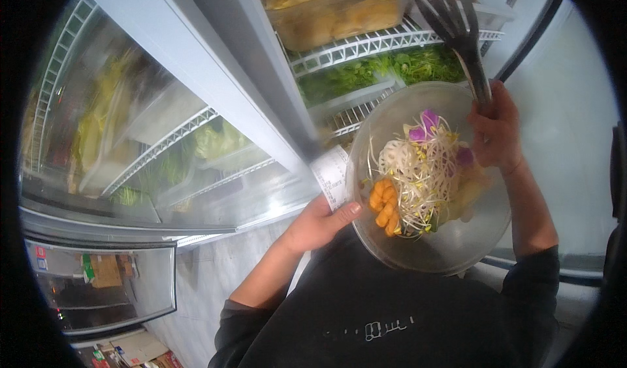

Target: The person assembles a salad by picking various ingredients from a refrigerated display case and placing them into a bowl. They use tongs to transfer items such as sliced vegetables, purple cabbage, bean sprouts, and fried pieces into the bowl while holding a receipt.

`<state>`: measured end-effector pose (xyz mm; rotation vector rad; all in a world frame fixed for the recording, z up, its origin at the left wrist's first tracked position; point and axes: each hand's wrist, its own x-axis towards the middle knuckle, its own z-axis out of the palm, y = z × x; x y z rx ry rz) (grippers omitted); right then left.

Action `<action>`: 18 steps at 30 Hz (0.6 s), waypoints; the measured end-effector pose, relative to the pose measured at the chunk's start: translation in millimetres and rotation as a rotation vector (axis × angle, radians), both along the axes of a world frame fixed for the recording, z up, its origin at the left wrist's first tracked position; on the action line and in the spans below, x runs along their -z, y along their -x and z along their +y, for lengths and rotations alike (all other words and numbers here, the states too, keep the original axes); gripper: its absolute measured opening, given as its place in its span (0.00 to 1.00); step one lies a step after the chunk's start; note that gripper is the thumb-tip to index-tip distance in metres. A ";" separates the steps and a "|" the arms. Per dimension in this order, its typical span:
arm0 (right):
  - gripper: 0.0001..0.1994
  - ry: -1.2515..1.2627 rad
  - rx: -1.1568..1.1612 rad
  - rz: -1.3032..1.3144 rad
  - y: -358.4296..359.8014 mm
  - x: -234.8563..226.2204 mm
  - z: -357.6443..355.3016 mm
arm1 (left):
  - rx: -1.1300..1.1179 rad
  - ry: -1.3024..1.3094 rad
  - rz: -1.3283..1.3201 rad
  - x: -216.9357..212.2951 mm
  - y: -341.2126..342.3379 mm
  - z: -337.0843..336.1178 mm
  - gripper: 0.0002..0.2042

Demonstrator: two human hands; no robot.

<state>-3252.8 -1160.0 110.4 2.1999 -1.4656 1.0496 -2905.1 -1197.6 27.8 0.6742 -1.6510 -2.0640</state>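
Note:
A large clear bowl (450, 258) is held in front of my dark top. Bean sprouts (428, 188) lie in it with pale lotus root slices (397, 155), purple pieces (426, 126) and a golden-brown twisted piece (384, 206). My left hand (317, 224) is closed at the bowl's left side, its thumb on the outside and a printed paper slip (332, 175) caught along with it. My right hand (499, 129), at the bowl's far right, is wrapped around the handle of black slotted tongs (454, 21). The tongs' head points up and away, above the bowl.
Ahead is an opened fridge with white wire shelves (366, 53). A clear tub of yellowish food (339, 23) stands above leafy greens (418, 67). Left of the frame post (228, 61), more vegetables (222, 139) show behind glass. A glass door (562, 119) stands to the right.

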 end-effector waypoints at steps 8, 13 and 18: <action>0.12 0.068 0.024 -0.008 -3.5 14.9 17.7 | 0.051 0.128 -0.030 15.6 16.1 -20.5 0.20; 0.14 0.089 0.102 -0.085 -0.2 25.4 31.5 | 0.054 0.115 0.019 32.3 25.1 -29.6 0.17; 0.14 0.229 0.259 -0.073 20.8 25.0 73.4 | 0.006 0.178 0.037 37.6 29.0 -23.7 0.20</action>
